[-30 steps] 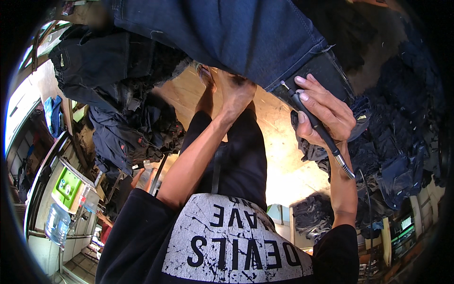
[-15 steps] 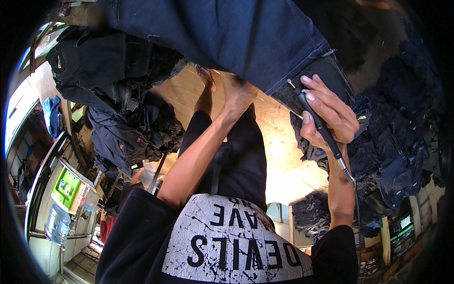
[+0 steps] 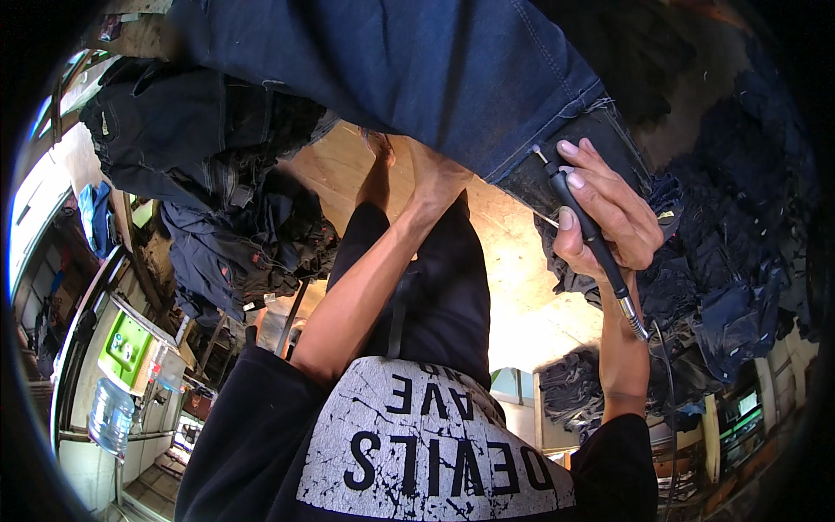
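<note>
Right hand in a closed grip on a rotary tool at the jeans' frayed hem; left hand reaches under the denim, grip hidden

1 dark blue jeans leg stretched across top. 1 pen-shaped rotary tool. 2 hands: right hand, left hand. 3 heaps of dark denim. 1 water bottle. 1 green crate.
</note>
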Available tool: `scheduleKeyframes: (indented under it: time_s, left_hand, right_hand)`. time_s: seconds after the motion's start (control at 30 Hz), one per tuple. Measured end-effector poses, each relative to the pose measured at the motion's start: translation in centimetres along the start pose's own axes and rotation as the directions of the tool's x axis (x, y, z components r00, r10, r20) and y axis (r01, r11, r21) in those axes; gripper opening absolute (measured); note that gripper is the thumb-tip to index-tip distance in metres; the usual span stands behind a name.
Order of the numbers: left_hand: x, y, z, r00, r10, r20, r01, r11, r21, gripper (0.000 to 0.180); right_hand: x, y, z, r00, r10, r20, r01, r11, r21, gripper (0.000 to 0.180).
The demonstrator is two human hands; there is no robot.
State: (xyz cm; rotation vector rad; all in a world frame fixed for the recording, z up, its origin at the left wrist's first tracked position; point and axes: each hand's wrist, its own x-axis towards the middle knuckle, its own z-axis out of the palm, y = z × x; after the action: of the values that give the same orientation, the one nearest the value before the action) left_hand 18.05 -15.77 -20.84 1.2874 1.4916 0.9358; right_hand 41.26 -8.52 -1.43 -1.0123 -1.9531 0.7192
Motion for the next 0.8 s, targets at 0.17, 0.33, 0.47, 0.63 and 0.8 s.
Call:
scheduleKeyframes:
  time_s: [0.17, 0.33, 0.47, 0.63, 0.8]
  left_hand:
    - [0.3, 1.2, 0.4, 0.927, -0.376, 0.019, 0.327, 0.779, -0.536, 0.097]
    - [0.7, 2.9, 0.5, 0.988, -0.152, 0.012, 0.149, 0.948, -0.283, 0.115]
    - [1.1, 3.1, 0.0, 0.995, -0.096, -0.009, 0.093, 0.981, -0.173, 0.11]
    - [1.1, 2.7, -1.2, 0.993, 0.057, 0.099, -0.061, 0.997, 0.042, 0.078]
    - [1.3, 2.8, -0.7, 0.993, 0.071, 0.091, -0.076, 0.996, 0.052, 0.075]
  right_hand:
    - [0.0, 0.2, -0.1, 1.0, 0.011, -0.011, -0.011, 1.0, -0.006, 0.039]
    - [0.0, 0.2, -0.2, 0.999, 0.03, -0.019, -0.03, 1.0, -0.005, 0.037]
    - [-0.1, 0.3, -0.1, 0.999, 0.035, -0.034, -0.035, 0.999, -0.005, 0.035]
    - [-0.3, 0.5, -0.2, 0.997, 0.059, -0.05, -0.06, 0.998, -0.029, 0.033]
    - [0.0, 0.5, -0.2, 0.996, 0.068, -0.054, -0.07, 0.997, -0.042, 0.034]
